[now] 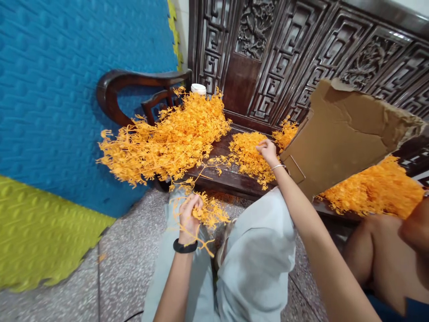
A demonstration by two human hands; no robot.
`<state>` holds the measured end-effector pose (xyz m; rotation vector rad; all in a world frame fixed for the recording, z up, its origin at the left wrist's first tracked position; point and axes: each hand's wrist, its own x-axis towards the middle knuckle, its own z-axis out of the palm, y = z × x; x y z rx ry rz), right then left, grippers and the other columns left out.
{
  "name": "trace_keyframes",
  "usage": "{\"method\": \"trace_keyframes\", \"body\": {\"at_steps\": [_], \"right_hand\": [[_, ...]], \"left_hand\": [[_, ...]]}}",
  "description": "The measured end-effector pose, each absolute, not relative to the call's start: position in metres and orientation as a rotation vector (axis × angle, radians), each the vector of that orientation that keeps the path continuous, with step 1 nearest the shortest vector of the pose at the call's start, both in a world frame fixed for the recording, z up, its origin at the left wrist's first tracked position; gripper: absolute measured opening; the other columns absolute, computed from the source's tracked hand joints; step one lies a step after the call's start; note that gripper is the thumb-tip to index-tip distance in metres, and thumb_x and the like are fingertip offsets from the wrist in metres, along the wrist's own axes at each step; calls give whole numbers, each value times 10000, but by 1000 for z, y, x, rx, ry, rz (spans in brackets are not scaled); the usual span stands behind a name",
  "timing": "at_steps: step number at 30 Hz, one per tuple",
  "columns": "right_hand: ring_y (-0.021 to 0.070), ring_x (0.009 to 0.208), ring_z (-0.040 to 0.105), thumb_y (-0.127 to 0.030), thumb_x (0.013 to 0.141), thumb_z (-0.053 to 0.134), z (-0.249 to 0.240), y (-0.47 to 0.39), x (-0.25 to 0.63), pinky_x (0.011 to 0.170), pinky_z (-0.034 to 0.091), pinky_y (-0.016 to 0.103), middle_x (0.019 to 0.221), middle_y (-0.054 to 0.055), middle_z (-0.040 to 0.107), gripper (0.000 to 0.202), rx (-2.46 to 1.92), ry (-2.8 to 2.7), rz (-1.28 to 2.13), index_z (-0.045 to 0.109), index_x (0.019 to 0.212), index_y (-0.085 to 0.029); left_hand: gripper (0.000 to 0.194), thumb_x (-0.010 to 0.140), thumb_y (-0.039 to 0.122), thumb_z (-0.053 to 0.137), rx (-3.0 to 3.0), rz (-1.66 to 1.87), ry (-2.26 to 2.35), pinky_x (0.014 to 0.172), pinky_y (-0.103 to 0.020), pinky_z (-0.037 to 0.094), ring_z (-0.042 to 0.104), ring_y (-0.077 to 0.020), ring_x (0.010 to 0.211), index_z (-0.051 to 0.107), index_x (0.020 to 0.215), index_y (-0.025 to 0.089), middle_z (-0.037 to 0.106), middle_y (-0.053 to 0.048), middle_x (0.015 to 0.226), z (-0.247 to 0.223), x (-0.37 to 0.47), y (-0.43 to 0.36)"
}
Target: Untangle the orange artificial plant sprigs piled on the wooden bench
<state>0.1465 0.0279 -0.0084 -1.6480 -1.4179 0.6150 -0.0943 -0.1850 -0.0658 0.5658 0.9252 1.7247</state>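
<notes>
Above my lap, my left hand (190,211) is closed around orange artificial flower sprigs (211,210), and a bare branching stem (201,241) hangs below it toward the wrist with the black band. My right hand (268,151), a thin bracelet on its wrist, is over a low pile of small orange flower pieces (248,152) on the dark wooden bench (231,181). Its fingers are drawn together; what they hold, if anything, is too small to make out. A large heap of orange sprigs (167,138) lies to the left on the bench, spilling past its armrest.
A cardboard sheet (345,134) stands tilted on the bench right of my right hand. Beyond it lies another orange heap (378,188), near another person's bare leg (385,255). A white container (198,89) sits behind the left heap. Blue foam matting (50,89) covers the left side.
</notes>
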Motion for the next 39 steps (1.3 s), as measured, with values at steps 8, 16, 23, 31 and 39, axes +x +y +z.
{"method": "trace_keyframes", "body": {"at_steps": [8, 16, 23, 31, 39], "right_hand": [[63, 521, 470, -95, 660, 576, -10, 22, 166, 606, 403, 224, 699, 14, 569, 127, -1876, -1789, 476, 642, 769, -106], [84, 553, 471, -113, 665, 592, -8, 21, 166, 583, 392, 224, 739, 25, 573, 360, -2017, -1653, 315, 585, 1025, -114], [72, 592, 524, -249, 739, 590, 14, -15, 113, 591, 438, 206, 756, 33, 602, 183, -1359, -2147, 1078, 597, 849, -103], [69, 714, 549, -254, 799, 557, 26, -57, 50, 697, 458, 227, 886, 35, 609, 208, -806, -2546, 1552, 578, 959, -123], [79, 765, 569, -177, 780, 587, 21, -79, 20, 718, 444, 211, 900, 43, 640, 230, -527, -2751, 1720, 583, 1004, -125]], "left_hand": [[316, 672, 295, 615, 577, 1706, 875, 504, -240, 316, 400, -98, 522, 392, 482, 175, 424, 7, 532, -70, -93, -186], [357, 657, 242, 606, 589, 1717, 810, 504, -248, 291, 338, -92, 481, 353, 415, 175, 328, 19, 480, -68, -94, -190], [346, 648, 272, 583, 527, 1669, 763, 459, -247, 272, 311, -96, 449, 353, 405, 183, 313, 13, 418, -65, -96, -192], [381, 595, 282, 595, 523, 1672, 785, 459, -262, 299, 291, -79, 383, 313, 356, 190, 263, 25, 361, -66, -96, -192], [414, 545, 315, 603, 503, 1540, 713, 465, -296, 337, 295, -94, 349, 279, 315, 199, 223, 21, 294, -67, -98, -194]]}}
